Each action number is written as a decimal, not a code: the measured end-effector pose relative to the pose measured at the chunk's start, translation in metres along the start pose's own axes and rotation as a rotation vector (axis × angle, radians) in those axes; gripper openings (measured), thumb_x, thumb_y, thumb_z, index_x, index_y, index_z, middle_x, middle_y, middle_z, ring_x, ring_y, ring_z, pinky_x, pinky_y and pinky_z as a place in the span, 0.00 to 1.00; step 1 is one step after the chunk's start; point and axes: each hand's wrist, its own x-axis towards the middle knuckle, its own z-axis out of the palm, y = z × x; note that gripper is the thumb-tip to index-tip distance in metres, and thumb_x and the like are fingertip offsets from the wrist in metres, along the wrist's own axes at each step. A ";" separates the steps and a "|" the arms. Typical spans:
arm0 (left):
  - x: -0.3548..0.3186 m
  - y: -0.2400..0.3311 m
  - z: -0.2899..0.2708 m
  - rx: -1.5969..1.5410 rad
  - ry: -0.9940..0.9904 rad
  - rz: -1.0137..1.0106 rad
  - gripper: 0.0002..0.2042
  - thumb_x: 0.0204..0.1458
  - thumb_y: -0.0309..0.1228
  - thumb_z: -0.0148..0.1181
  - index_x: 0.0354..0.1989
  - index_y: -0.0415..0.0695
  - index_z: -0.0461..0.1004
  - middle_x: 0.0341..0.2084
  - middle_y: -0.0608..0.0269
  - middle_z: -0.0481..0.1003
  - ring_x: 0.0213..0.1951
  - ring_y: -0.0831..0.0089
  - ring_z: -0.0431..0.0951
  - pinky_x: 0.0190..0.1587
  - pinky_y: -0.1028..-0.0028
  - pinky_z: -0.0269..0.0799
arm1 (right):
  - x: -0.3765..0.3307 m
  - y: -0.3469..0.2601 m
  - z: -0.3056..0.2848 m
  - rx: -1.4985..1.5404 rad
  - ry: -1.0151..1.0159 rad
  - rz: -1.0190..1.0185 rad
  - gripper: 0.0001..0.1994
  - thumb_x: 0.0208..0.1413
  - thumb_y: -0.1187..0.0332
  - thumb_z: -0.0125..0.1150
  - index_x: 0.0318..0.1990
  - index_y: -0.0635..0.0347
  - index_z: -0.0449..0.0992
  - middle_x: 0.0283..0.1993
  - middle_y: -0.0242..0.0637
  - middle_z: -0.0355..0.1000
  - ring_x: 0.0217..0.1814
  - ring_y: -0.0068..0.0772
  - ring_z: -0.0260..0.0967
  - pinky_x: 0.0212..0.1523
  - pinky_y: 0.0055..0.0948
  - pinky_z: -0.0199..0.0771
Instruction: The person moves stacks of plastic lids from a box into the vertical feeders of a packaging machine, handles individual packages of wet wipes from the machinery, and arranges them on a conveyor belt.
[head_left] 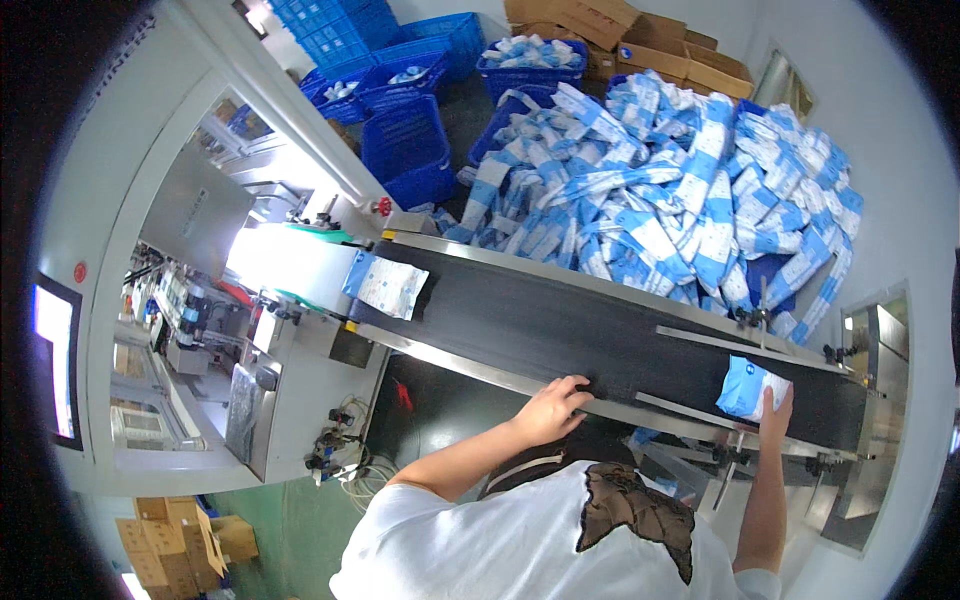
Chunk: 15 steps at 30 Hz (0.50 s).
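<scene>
A packing plant: conveyor belt (560, 325), piled blue-white packs (680, 190), crates (405, 150).

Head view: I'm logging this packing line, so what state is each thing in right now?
Left hand: open, resting on the conveyor's near rail.
Right hand: holding a blue and white pack on the belt.
Conveyor belt: bare in the middle.
Second pack: lying flat at the machine outlet.
Heap of packs: piled loose behind the belt.
Blue crate: filled with packs.
Machine screen: lit.
</scene>
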 end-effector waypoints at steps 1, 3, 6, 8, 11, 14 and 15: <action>-0.001 0.000 -0.007 -0.021 -0.009 -0.027 0.16 0.45 0.28 0.62 0.45 0.42 0.71 0.51 0.50 0.66 0.50 0.51 0.70 0.51 0.61 0.69 | -0.001 -0.001 0.004 0.015 -0.039 -0.014 0.43 0.53 0.41 0.53 0.67 0.64 0.51 0.66 0.57 0.53 0.66 0.54 0.53 0.64 0.43 0.52; -0.006 -0.006 -0.009 -0.030 0.026 -0.041 0.16 0.45 0.28 0.62 0.45 0.42 0.72 0.51 0.50 0.66 0.50 0.51 0.70 0.52 0.61 0.68 | -0.009 -0.025 0.002 -0.113 -0.068 0.026 0.40 0.54 0.45 0.55 0.65 0.65 0.53 0.65 0.56 0.55 0.66 0.53 0.54 0.63 0.43 0.54; -0.012 -0.003 -0.012 -0.078 0.010 -0.129 0.16 0.47 0.28 0.62 0.46 0.43 0.72 0.52 0.50 0.66 0.52 0.52 0.69 0.54 0.62 0.67 | -0.013 -0.054 0.013 -0.030 -0.005 -0.163 0.35 0.54 0.51 0.58 0.63 0.66 0.57 0.63 0.54 0.57 0.66 0.52 0.55 0.62 0.43 0.56; -0.016 -0.002 -0.011 -0.006 0.065 -0.091 0.16 0.45 0.26 0.63 0.45 0.42 0.72 0.51 0.50 0.66 0.52 0.52 0.70 0.54 0.62 0.68 | -0.004 -0.057 0.022 -0.118 0.005 -0.250 0.31 0.53 0.57 0.60 0.61 0.65 0.61 0.62 0.53 0.59 0.64 0.54 0.56 0.63 0.45 0.55; -0.031 0.001 -0.003 -0.041 0.126 -0.180 0.16 0.43 0.25 0.62 0.43 0.40 0.73 0.50 0.50 0.67 0.52 0.52 0.69 0.54 0.62 0.67 | -0.003 -0.083 0.041 -0.202 0.008 -0.435 0.30 0.52 0.57 0.61 0.60 0.62 0.62 0.62 0.54 0.58 0.65 0.54 0.53 0.63 0.47 0.51; -0.040 0.008 -0.001 -0.019 0.149 -0.255 0.16 0.43 0.24 0.63 0.44 0.41 0.73 0.50 0.51 0.67 0.51 0.53 0.69 0.52 0.62 0.68 | -0.006 -0.125 0.048 -0.141 -0.057 -0.568 0.32 0.51 0.58 0.63 0.61 0.57 0.61 0.61 0.52 0.58 0.65 0.55 0.51 0.63 0.48 0.51; -0.040 0.013 -0.002 -0.029 0.148 -0.283 0.16 0.43 0.24 0.63 0.43 0.41 0.73 0.50 0.51 0.67 0.50 0.53 0.70 0.51 0.62 0.68 | -0.005 -0.138 0.051 -0.104 -0.090 -0.591 0.31 0.51 0.58 0.64 0.61 0.57 0.61 0.61 0.52 0.58 0.65 0.55 0.51 0.64 0.48 0.50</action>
